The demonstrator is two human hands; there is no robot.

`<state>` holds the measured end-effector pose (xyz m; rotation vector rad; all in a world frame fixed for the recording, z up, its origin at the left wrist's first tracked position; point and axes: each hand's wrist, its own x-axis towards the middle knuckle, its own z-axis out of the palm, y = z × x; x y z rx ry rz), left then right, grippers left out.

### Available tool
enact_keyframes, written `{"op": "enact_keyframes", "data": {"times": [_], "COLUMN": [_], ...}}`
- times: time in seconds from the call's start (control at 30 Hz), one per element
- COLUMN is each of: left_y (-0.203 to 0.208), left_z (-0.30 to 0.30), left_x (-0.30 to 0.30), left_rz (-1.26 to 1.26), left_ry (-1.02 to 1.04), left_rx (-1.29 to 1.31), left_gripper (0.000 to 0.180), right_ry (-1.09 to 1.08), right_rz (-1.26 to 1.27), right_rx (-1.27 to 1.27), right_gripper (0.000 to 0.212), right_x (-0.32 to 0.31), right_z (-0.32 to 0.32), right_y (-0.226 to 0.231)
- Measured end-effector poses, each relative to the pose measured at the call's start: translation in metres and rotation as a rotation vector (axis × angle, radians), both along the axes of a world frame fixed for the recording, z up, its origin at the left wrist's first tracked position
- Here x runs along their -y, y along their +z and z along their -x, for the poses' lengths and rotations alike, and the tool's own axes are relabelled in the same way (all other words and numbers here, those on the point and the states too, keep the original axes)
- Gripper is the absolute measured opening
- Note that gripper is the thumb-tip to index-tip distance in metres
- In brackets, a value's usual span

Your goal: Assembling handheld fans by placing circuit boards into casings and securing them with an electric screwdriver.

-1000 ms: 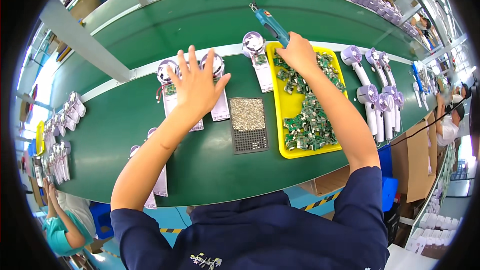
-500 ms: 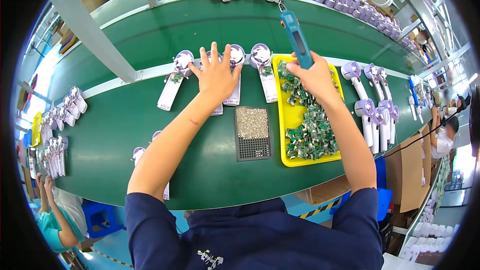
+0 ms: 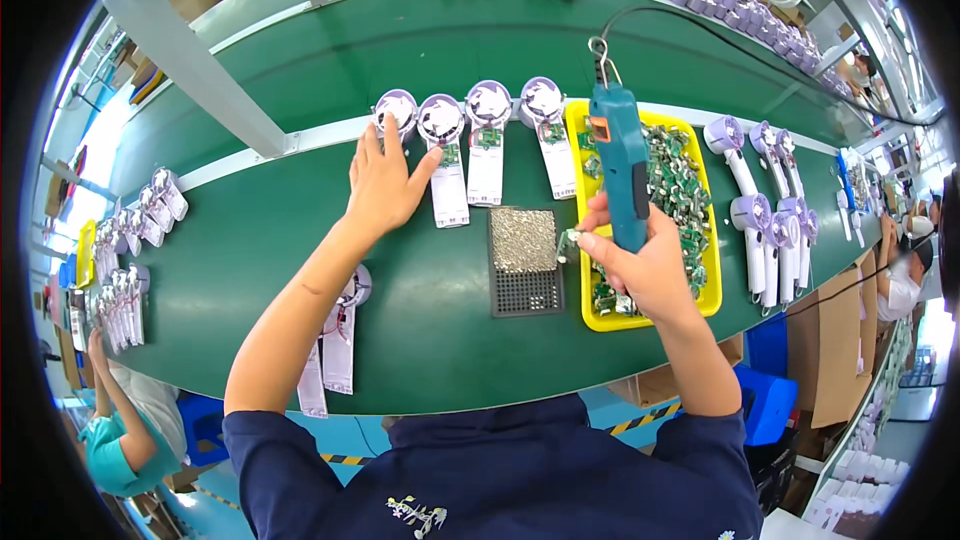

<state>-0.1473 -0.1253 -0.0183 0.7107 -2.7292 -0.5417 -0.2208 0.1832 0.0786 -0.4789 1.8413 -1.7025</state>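
Observation:
My left hand (image 3: 385, 180) lies with fingers spread over the leftmost of several opened handheld fans, hiding most of its handle. Beside it, a second fan (image 3: 441, 120) shows a white impeller and a green board; two more lie to the right. A teal electric screwdriver (image 3: 622, 170) stands upright in my right hand (image 3: 648, 265), its cord end up. Between that hand's thumb and fingertips a small green circuit board (image 3: 569, 242) is pinched. This hand hovers over the yellow tray (image 3: 712, 285) of loose circuit boards. The black screw plate (image 3: 524, 302), heaped with small screws, lies between my hands.
Two opened fans (image 3: 340, 345) lie near my left forearm. Assembled fans (image 3: 752, 215) stand in a group right of the tray. More fans line the far green bench (image 3: 400, 40) and the left end. A metal post (image 3: 190, 60) rises at left. Co-workers sit at both sides.
My right hand has come down nearer to me with the screwdriver, and a circuit board now shows in its fingers. My left hand has shifted left onto the leftmost fan. The view has shifted slightly.

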Motion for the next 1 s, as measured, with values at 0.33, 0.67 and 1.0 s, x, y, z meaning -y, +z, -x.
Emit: {"op": "enact_keyframes", "data": {"times": [0.33,0.67,1.0], "left_y": [0.086,0.052,0.034], "left_z": [-0.065,-0.155,-0.193], "left_x": [-0.087,-0.151,-0.154], "left_rz": [-1.055,-1.466,-1.288], "left_ry": [-0.485,-0.235,-0.006], "left_rx": [-0.192,-0.595,-0.5], "left_gripper": [0.041,0.031,0.03], "right_ry": [0.18,0.12,0.229], "right_rz": [0.264,0.196,-0.035], "right_rx": [0.057,0.158,0.232], "right_gripper": [0.041,0.063,0.05], "right_x": [-0.004,0.004,-0.004], "right_z": [-0.044,-0.101,-0.145], "right_y": [-0.014,-0.045,-0.077]}}
